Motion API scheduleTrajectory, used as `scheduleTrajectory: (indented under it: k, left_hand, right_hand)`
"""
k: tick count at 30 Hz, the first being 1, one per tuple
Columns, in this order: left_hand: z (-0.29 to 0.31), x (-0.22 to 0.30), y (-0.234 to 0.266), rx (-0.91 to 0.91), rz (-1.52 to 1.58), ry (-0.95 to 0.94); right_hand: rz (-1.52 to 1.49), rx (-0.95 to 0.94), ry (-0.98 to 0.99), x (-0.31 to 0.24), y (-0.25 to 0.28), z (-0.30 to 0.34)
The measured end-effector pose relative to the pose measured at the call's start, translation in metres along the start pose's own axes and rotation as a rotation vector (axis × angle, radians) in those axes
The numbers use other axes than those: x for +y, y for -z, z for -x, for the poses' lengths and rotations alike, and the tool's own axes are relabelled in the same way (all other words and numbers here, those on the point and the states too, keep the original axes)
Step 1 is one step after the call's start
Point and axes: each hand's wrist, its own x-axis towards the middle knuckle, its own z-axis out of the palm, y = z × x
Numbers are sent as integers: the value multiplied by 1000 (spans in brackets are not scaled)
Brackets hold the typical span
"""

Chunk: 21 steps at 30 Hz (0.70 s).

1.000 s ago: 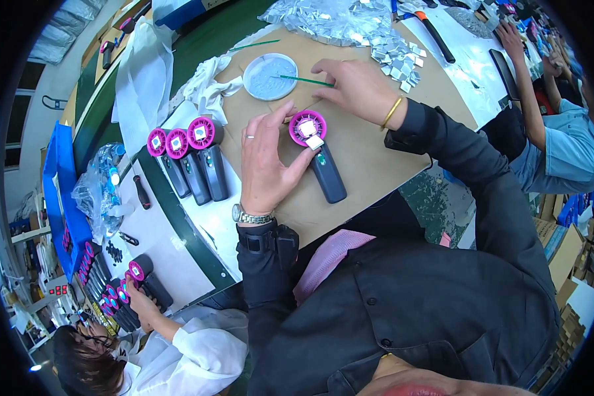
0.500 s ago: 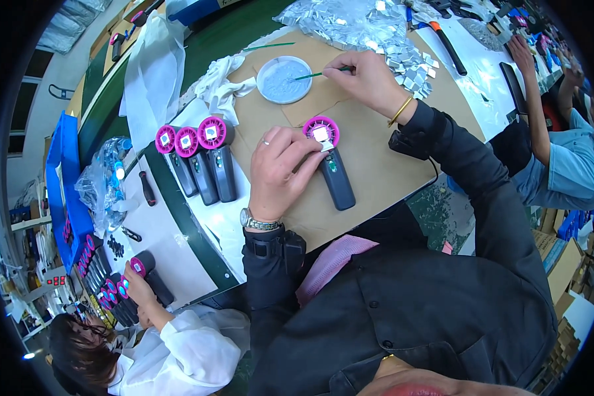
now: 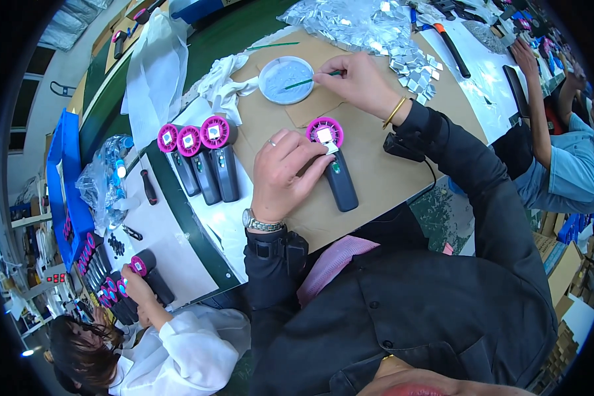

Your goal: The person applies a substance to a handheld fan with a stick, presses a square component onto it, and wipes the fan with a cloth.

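Note:
A dark handheld fan (image 3: 341, 185) with a pink ring head lies on the brown cardboard (image 3: 297, 228), a pale square at the centre of its head. Just below that head, my left hand (image 3: 285, 173) pinches a small silvery square plate (image 3: 332, 148) between thumb and fingers. My right hand (image 3: 358, 82) is closed on a thin green stick (image 3: 299, 84), whose tip is in a round white dish (image 3: 286, 96) of translucent paste. To the left, three similar fans (image 3: 204, 158) rest side by side with square centres on their heads.
Many silvery square plates (image 3: 418, 79) lie loose beside a clear plastic bag (image 3: 350, 26) at the back. A white cloth (image 3: 221, 86) sits left of the dish. An orange-and-black handled tool (image 3: 451, 49) is at back right. A co-worker in white (image 3: 185, 350) handles fans at lower left.
My right hand has shifted slightly left, taking the green stick's tip further across the dish. My left hand keeps its pinch on the plate near the fan head.

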Motion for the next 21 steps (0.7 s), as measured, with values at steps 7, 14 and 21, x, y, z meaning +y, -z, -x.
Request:
scheduleTrajectory:
  k: [7, 14, 21]
  left_hand:
    - [0, 0, 0, -4, 7, 4]
    - [-1, 1, -2, -2, 9, -3]
    - [0, 0, -2, -16, 4, -6]
  right_hand:
    - [346, 123, 252, -2, 27, 6]
    - [525, 138, 338, 0, 46, 14]
    - [208, 73, -17, 7, 50, 14]
